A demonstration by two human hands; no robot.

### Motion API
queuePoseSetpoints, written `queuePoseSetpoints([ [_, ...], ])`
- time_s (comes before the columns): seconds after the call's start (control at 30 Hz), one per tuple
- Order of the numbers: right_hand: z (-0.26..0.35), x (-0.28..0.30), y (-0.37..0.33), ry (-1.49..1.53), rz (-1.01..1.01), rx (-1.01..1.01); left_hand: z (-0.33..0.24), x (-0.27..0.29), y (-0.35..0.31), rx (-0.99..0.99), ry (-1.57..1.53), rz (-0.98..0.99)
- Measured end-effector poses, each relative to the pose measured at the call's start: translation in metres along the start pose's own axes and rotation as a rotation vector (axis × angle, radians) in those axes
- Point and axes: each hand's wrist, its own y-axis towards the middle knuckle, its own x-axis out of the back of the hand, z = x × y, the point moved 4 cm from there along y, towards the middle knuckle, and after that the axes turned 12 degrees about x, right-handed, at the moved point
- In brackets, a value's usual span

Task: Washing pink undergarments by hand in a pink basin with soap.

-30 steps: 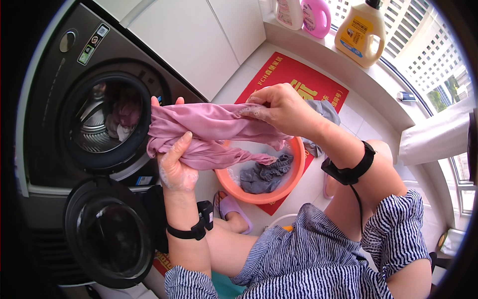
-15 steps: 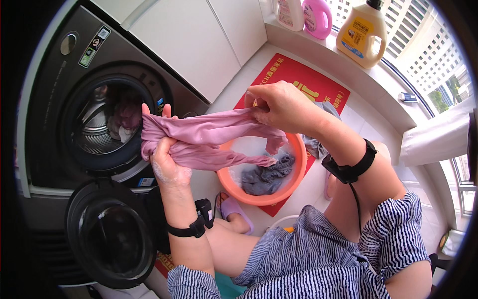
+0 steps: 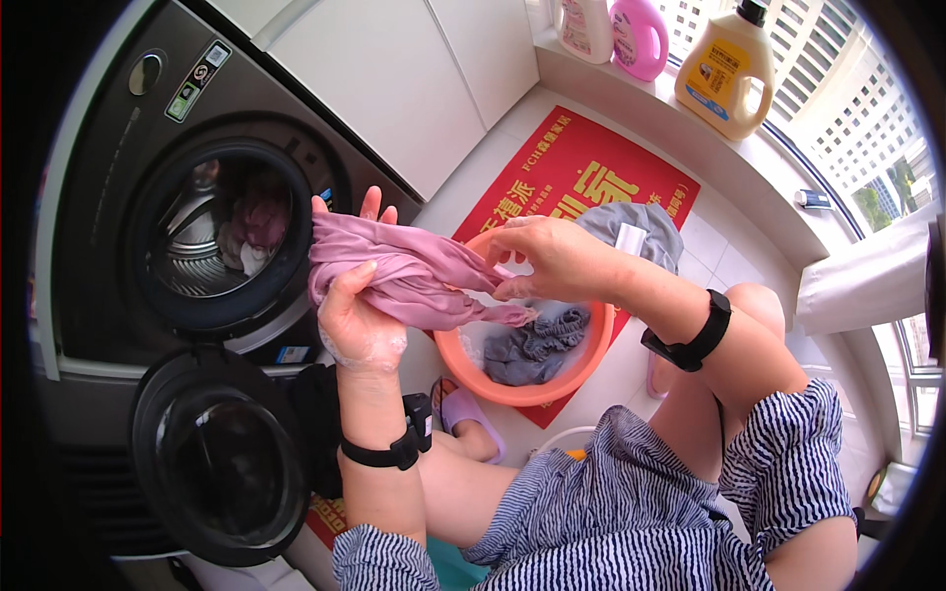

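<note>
- Above the orange basin (image 3: 522, 395), the right hand (image 3: 560, 258) pinches pink cloth (image 3: 389, 258) between its fingers.
- Left hand (image 3: 357, 330) cradles the bunch, fingers half-curled; suds (image 3: 389, 347) there could make it slip.

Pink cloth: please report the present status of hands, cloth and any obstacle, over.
Left hand holding pink cloth, right hand pinching its right end. Cloth bunched, partly above orange basin. Grey garment in basin below; nothing visibly blocking either hand.

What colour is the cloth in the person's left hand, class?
The cloth is a dusty pink, showing best in the head view.
</note>
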Motion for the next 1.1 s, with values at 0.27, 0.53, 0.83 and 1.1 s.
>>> queuePoseSetpoints([
  [0.27, 0.014, -0.009, 0.008, 0.622, -0.273, -0.065, 0.021, -0.017, -0.003, 0.149, 0.216, 0.136],
  [0.53, 0.006, 0.011, 0.005, 0.594, -0.299, -0.018, 0.026, -0.003, -0.003, 0.177, 0.441, 0.047],
  [0.83, -0.005, -0.003, 0.012, 0.987, -0.182, -0.06, 0.034, 0.015, -0.001, 0.131, 0.64, 0.019],
  [1.1, 0.004, 0.04, 0.016, 0.762, -0.336, -0.14, 0.027, 0.005, 0.001, 0.073, 0.704, -0.101],
])
